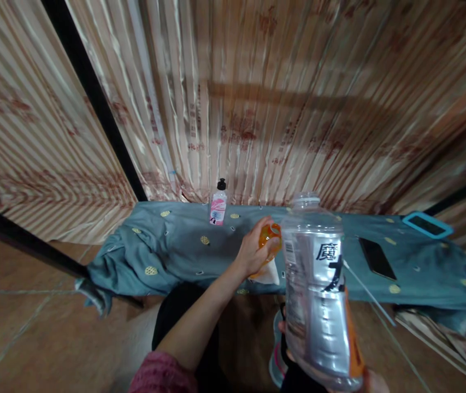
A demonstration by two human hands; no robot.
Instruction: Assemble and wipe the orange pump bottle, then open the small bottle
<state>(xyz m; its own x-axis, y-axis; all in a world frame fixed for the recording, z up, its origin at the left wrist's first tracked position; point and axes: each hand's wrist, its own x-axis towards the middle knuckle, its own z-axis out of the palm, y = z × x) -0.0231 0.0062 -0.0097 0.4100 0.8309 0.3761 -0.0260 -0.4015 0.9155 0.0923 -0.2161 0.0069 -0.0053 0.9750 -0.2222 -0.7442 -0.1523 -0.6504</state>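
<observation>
My left hand [254, 250] reaches forward over the teal-covered table [175, 251] and is closed around a small orange object [271, 240], seemingly a bottle cap, just above a white tissue [269, 274]. My right hand [374, 381] is low at the bottom edge and grips the base of a large clear plastic bottle [317, 295] with a silver label and black characters. The bottle stands upright close to the camera, its mouth uncapped. Only a little of the right hand shows.
A small white bottle with a black cap and pink label [218, 204] stands at the table's back edge. A black phone [377, 258] and a blue-cased device [427, 224] lie on the right. Striped curtains hang behind; tiled floor lies left.
</observation>
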